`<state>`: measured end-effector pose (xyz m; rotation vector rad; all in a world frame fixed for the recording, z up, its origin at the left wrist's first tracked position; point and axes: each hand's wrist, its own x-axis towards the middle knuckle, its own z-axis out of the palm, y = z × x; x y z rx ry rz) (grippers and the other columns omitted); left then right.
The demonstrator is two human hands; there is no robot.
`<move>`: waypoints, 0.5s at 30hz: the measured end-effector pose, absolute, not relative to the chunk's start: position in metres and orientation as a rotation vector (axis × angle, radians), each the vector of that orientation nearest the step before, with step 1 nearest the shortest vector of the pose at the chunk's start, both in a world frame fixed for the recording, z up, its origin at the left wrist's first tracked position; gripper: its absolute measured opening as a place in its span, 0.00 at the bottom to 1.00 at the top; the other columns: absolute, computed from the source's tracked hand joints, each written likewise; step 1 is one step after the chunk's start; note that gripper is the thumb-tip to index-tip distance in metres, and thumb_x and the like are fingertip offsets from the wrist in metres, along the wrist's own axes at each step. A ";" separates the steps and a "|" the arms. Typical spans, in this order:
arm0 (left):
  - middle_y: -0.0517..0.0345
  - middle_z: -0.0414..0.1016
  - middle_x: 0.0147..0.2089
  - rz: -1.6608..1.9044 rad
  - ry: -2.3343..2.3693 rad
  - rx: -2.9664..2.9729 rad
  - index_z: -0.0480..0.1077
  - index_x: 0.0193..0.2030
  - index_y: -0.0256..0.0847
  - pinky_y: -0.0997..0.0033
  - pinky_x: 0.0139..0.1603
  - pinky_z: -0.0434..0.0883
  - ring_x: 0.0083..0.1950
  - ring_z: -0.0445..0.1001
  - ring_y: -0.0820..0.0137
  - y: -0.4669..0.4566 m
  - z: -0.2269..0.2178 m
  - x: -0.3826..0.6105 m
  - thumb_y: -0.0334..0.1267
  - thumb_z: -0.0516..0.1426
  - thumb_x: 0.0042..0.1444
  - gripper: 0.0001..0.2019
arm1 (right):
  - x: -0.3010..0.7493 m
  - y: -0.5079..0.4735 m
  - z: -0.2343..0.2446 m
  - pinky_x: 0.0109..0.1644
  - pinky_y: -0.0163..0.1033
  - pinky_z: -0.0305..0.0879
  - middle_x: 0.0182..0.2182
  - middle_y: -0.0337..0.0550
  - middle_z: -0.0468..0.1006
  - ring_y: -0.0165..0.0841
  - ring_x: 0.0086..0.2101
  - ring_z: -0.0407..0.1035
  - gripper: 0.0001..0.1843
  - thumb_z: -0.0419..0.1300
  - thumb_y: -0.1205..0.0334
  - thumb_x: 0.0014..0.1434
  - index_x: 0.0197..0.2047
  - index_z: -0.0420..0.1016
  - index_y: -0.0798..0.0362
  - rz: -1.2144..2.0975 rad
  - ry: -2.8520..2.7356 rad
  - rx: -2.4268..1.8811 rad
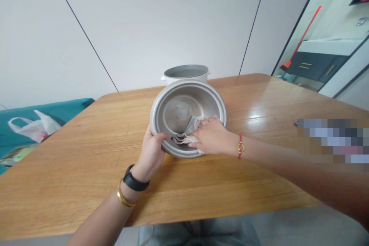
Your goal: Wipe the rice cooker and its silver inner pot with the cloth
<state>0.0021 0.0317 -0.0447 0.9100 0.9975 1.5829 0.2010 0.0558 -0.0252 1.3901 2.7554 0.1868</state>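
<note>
A round grey metal inner pot (175,113), like that of a rice cooker, is tilted so that its inside faces me. My left hand (152,148) grips its lower left rim, thumb over the edge. Inside the pot, my right hand (211,135) presses a crumpled light checked cloth (194,125) against the lower right wall, fingers closed over it. Behind the pot stands a white cooker body (186,72) with a grey interior and small side handles, partly hidden by the pot.
The wooden table (100,165) reaches to a white panelled wall (161,19). A blurred-out object (334,142) lies at the table's right. To the left, a white plastic bag (36,127) rests on a teal seat (75,107). An orange broom (305,36) leans beyond the doorway.
</note>
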 end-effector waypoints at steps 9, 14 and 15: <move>0.58 0.79 0.35 1.500 0.968 0.960 0.75 0.38 0.41 0.72 0.33 0.72 0.34 0.74 0.68 0.034 -0.028 -0.012 0.28 0.66 0.34 0.19 | 0.218 0.061 -0.012 0.63 0.79 0.34 0.43 0.52 0.82 0.57 0.59 0.58 0.16 0.54 0.66 0.64 0.44 0.84 0.50 0.597 2.682 1.499; 0.56 0.80 0.41 1.579 0.973 0.980 0.75 0.45 0.40 0.68 0.41 0.73 0.39 0.77 0.66 0.032 -0.032 -0.005 0.34 0.71 0.38 0.24 | 0.200 0.048 -0.037 0.57 0.74 0.49 0.46 0.56 0.81 0.57 0.56 0.62 0.15 0.57 0.57 0.63 0.46 0.81 0.52 0.114 2.749 1.760; 0.55 0.80 0.44 1.616 0.976 0.992 0.75 0.48 0.40 0.67 0.45 0.73 0.43 0.77 0.64 0.031 -0.036 -0.001 0.33 0.71 0.38 0.26 | 0.196 0.046 -0.041 0.56 0.72 0.50 0.46 0.56 0.82 0.55 0.56 0.62 0.15 0.56 0.56 0.63 0.45 0.81 0.51 0.038 2.762 1.767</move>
